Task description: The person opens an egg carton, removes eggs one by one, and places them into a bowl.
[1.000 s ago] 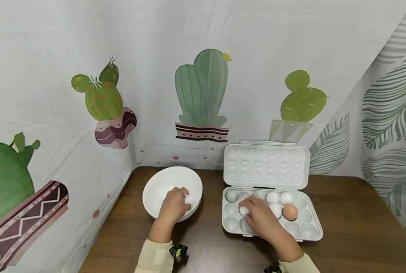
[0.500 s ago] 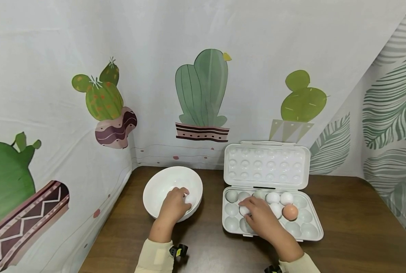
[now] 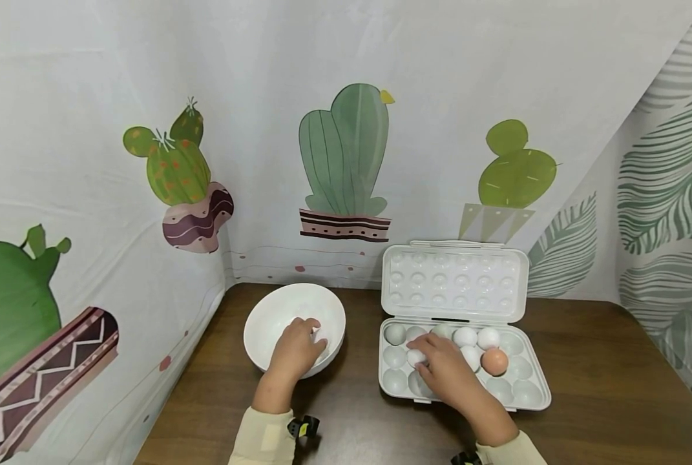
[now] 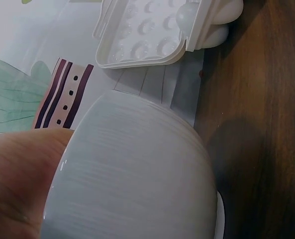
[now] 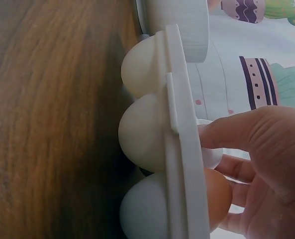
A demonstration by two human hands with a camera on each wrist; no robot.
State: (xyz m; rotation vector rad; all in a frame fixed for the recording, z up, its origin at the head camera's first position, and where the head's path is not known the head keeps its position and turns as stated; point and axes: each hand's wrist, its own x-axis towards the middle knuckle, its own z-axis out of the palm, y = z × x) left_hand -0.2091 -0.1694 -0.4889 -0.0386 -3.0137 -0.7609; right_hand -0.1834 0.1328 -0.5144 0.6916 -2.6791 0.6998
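Observation:
Inside the white bowl (image 3: 264,316), my left hand (image 3: 293,349) curls its thumb and fingers around a white egg (image 3: 318,336), of which only a small part shows. The left wrist view has mostly the bowl's outer wall (image 4: 132,169), with the fingers hidden behind it. My right hand (image 3: 447,371) reaches over the open egg box (image 3: 546,391) and pinches a white egg (image 3: 415,357) in the middle row. In the right wrist view, its thumb (image 5: 227,130) lies against that egg (image 5: 213,157), just above the box's rim.
More white eggs (image 3: 465,337) and one brown egg (image 3: 494,361) sit in the box's cups. Its dimpled lid (image 3: 455,281) leans up toward the cactus-print cloth (image 3: 346,161) behind the dark wooden table (image 3: 354,400). The bowl stands to the left of the box.
The left hand has shifted very slightly, and less of the egg shows between its thumb and fingers. The right hand stays at the same egg.

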